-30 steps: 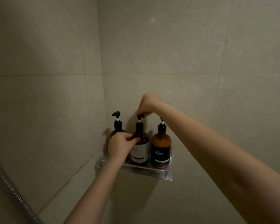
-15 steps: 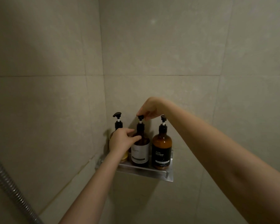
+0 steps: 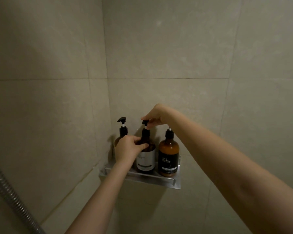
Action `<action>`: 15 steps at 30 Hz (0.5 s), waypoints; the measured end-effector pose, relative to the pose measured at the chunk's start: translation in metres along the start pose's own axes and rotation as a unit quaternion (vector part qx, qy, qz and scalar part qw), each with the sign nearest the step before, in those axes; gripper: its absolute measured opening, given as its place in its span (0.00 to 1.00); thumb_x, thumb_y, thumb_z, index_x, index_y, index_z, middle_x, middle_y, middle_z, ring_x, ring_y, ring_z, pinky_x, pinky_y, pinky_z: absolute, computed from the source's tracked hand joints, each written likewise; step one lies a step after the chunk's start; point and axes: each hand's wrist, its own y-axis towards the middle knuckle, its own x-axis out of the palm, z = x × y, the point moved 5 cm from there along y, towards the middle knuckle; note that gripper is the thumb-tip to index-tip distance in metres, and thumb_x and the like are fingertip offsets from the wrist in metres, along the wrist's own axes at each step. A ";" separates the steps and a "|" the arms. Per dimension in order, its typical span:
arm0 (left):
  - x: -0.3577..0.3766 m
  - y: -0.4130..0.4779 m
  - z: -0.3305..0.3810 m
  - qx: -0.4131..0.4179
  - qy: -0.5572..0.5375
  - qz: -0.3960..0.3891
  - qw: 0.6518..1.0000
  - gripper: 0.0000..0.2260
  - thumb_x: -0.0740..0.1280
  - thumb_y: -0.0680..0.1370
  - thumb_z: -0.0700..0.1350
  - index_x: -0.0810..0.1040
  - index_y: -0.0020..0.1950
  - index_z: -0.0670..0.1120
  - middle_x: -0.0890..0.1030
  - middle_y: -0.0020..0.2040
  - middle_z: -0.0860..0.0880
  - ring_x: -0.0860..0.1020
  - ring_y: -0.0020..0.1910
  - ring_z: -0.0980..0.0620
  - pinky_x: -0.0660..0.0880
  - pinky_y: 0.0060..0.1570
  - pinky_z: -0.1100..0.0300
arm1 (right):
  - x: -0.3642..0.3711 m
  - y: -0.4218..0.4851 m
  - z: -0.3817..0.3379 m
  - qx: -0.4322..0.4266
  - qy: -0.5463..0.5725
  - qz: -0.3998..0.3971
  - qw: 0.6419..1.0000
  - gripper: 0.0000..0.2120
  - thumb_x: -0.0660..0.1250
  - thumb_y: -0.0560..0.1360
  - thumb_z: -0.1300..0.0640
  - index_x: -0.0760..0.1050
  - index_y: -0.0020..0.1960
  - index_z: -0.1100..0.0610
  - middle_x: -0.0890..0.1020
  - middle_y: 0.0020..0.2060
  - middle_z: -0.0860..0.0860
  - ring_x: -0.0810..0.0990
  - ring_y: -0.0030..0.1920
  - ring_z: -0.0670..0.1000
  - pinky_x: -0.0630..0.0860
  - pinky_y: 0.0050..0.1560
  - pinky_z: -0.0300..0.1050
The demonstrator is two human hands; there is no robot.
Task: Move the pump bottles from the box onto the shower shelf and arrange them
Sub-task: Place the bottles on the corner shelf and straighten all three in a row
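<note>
In the tiled shower corner, the brushed-metal wall shelf point(image 3: 166, 181) carries all three amber pump bottles. The left hand point(image 3: 128, 149) stays clamped on the middle white-labelled bottle point(image 3: 146, 156); the right hand point(image 3: 155, 116) has turned its black pump head point(image 3: 144, 122) leftward, so only aligning remains.

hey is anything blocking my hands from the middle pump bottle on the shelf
No. The left hand already grips the dark middle pump bottle with the white label, and the right hand pinches its black pump head.
</note>
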 end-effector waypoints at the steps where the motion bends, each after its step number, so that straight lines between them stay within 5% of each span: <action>1: 0.000 -0.001 0.000 0.001 0.000 -0.003 1.000 0.22 0.74 0.67 0.55 0.80 0.58 0.48 0.83 0.56 0.50 0.80 0.53 0.53 0.72 0.42 0.63 | 0.000 -0.001 0.001 -0.001 0.001 0.002 1.000 0.16 0.69 0.74 0.54 0.75 0.53 0.66 0.83 0.53 0.57 0.81 0.28 0.48 0.79 0.37 0.36; 6: -0.012 0.000 0.000 0.024 -0.033 -0.012 0.999 0.15 0.72 0.70 0.49 0.81 0.55 0.47 0.83 0.52 0.50 0.80 0.50 0.54 0.73 0.46 0.63 | -0.005 -0.007 -0.004 -0.031 -0.065 0.043 0.996 0.19 0.69 0.73 0.49 0.74 0.56 0.62 0.80 0.36 0.54 0.78 0.31 0.47 0.78 0.32 0.37; 11: -0.058 0.006 -0.021 -0.031 -0.044 0.080 0.995 0.04 0.69 0.71 0.50 0.82 0.39 0.52 0.81 0.35 0.57 0.78 0.36 0.59 0.69 0.31 0.65 | -0.008 -0.008 -0.033 -0.163 -0.097 0.115 0.975 0.16 0.68 0.74 0.51 0.76 0.56 0.61 0.80 0.44 0.55 0.77 0.39 0.50 0.77 0.40 0.41; 15: -0.072 0.015 -0.051 -0.087 -0.035 0.095 0.991 0.08 0.67 0.69 0.52 0.81 0.44 0.52 0.82 0.41 0.53 0.79 0.40 0.53 0.72 0.37 0.60 | 0.022 -0.011 -0.056 -0.261 -0.140 0.093 0.951 0.15 0.67 0.75 0.51 0.77 0.57 0.59 0.81 0.45 0.53 0.79 0.46 0.51 0.76 0.42 0.41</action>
